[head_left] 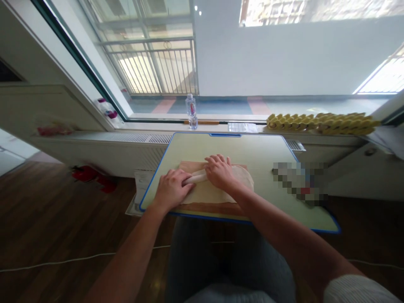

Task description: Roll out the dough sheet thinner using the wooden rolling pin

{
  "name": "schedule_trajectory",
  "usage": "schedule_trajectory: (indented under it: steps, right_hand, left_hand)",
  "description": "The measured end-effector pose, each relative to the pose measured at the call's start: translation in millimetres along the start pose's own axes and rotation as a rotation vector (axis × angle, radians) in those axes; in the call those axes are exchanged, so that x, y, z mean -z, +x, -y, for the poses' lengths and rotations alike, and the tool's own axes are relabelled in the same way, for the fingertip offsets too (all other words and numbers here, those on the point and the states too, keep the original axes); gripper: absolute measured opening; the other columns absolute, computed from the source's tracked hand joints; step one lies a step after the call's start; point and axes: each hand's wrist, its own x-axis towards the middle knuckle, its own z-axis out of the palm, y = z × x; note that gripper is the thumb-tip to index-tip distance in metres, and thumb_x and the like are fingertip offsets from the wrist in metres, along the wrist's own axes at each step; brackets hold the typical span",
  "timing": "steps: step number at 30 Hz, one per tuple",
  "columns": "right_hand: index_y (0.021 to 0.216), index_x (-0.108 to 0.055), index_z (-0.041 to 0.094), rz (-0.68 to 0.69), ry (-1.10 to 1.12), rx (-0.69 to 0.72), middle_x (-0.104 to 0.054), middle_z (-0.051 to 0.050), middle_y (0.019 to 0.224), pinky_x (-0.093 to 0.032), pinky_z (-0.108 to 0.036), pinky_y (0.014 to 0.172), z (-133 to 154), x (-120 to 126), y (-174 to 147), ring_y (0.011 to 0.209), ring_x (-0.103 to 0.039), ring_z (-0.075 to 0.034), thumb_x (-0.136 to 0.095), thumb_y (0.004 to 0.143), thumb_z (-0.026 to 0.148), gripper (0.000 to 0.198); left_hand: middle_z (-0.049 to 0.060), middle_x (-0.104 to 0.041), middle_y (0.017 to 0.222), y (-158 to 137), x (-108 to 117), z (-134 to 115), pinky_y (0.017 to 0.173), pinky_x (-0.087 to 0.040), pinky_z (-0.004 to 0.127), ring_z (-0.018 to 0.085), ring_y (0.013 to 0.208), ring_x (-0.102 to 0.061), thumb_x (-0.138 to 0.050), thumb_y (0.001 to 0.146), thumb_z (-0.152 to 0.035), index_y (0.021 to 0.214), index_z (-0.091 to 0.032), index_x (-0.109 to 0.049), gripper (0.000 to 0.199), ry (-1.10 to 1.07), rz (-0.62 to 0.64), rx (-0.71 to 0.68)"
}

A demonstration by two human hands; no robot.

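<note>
A pale rolling pin lies slantwise over a thin, wide sheet of dough. My left hand is closed over the pin's left end, thumb on the near side. Farther right, my right hand presses on the pin from above, its fingers reaching forward past it and its palm hiding the right part. Under the dough is a brown wooden board, showing along the front and back edges. That board rests on a larger pale green cutting board with a blue rim.
Right on the green board is a pixelated, unreadable item. Along the windowsill stand a clear water bottle, white papers and yellow egg trays. A red object is on the floor at left, and a white cable crosses it.
</note>
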Motion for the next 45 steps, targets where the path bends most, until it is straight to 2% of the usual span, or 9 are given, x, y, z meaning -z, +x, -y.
schedule_trajectory:
  steps: [4,8,12,16,27,34,38,41,45]
  right_hand:
    - [0.146,-0.061,0.024,-0.027,-0.014,-0.111,-0.061,-0.011,0.152,-0.028,-0.058,0.124,-31,17,-11,0.144,-0.044,-0.030,-0.040,0.105,0.036,0.047]
    - [0.147,-0.060,0.023,-0.012,-0.027,-0.175,-0.059,-0.011,0.155,-0.029,-0.062,0.124,-51,20,-15,0.146,-0.043,-0.031,-0.037,0.108,0.041,0.049]
    - [0.151,-0.057,0.024,-0.017,-0.021,-0.174,-0.056,-0.009,0.159,-0.028,-0.063,0.124,-56,11,-9,0.149,-0.041,-0.030,-0.031,0.110,0.043,0.052]
    - [0.151,-0.058,0.024,-0.041,-0.032,-0.158,-0.058,-0.009,0.158,-0.030,-0.062,0.124,-57,5,4,0.149,-0.042,-0.031,-0.030,0.110,0.044,0.054]
    - [0.153,-0.055,0.021,0.049,-0.035,-0.177,-0.056,-0.011,0.159,-0.034,-0.056,0.119,-58,9,41,0.146,-0.045,-0.033,-0.026,0.111,0.048,0.058]
    - [0.149,-0.058,0.019,0.029,-0.015,-0.228,-0.061,-0.015,0.152,-0.034,-0.053,0.117,-61,5,58,0.141,-0.050,-0.034,-0.030,0.110,0.050,0.057]
    - [0.149,-0.058,0.018,0.029,-0.007,-0.268,-0.062,-0.016,0.151,-0.037,-0.050,0.114,-59,7,56,0.138,-0.053,-0.033,-0.031,0.110,0.049,0.056]
    - [0.150,-0.057,0.019,0.000,-0.002,-0.264,-0.060,-0.014,0.154,-0.036,-0.049,0.116,-57,9,42,0.141,-0.051,-0.032,-0.031,0.110,0.045,0.055]
    - [0.151,-0.056,0.020,-0.034,-0.002,-0.214,-0.057,-0.011,0.157,-0.032,-0.052,0.120,-54,9,20,0.145,-0.046,-0.031,-0.031,0.110,0.043,0.053]
  left_hand:
    - [0.004,-0.076,0.116,18,-9,-31,0.103,-0.049,0.043,0.028,0.116,-0.063,-0.073,0.092,-0.041,0.116,-0.030,-0.079,0.028,0.003,0.025,-0.060]
    - [0.003,-0.075,0.117,25,-18,-44,0.106,-0.048,0.044,0.027,0.117,-0.063,-0.071,0.093,-0.050,0.114,-0.031,-0.078,0.029,-0.014,0.069,-0.077]
    - [0.005,-0.068,0.142,28,-25,-41,0.119,-0.039,0.049,0.029,0.136,-0.056,-0.054,0.100,-0.067,0.131,-0.032,-0.071,0.050,0.038,0.070,-0.076]
    - [0.007,-0.053,0.162,41,-33,-37,0.128,-0.025,0.056,0.030,0.152,-0.041,-0.032,0.107,-0.064,0.150,-0.033,-0.059,0.059,0.135,0.057,-0.034]
    - [0.012,-0.054,0.161,84,-39,-23,0.123,-0.029,0.067,0.035,0.151,-0.043,-0.027,0.107,-0.064,0.149,-0.030,-0.060,0.064,0.105,0.108,0.016]
    - [0.011,-0.055,0.160,104,-41,-15,0.122,-0.030,0.064,0.034,0.147,-0.046,-0.030,0.107,-0.063,0.146,-0.033,-0.062,0.059,0.076,0.147,0.026]
    - [0.011,-0.058,0.157,97,-34,-18,0.124,-0.026,0.065,0.033,0.146,-0.047,-0.031,0.107,-0.065,0.142,-0.031,-0.065,0.059,0.082,0.101,-0.044]
    - [0.007,-0.060,0.154,78,-30,-24,0.128,-0.020,0.062,0.030,0.147,-0.046,-0.046,0.102,-0.068,0.140,-0.033,-0.066,0.055,0.066,0.069,-0.197]
    - [0.004,-0.068,0.142,50,-28,-29,0.127,-0.024,0.052,0.026,0.137,-0.054,-0.058,0.103,-0.054,0.129,-0.032,-0.071,0.036,0.053,-0.003,-0.325]
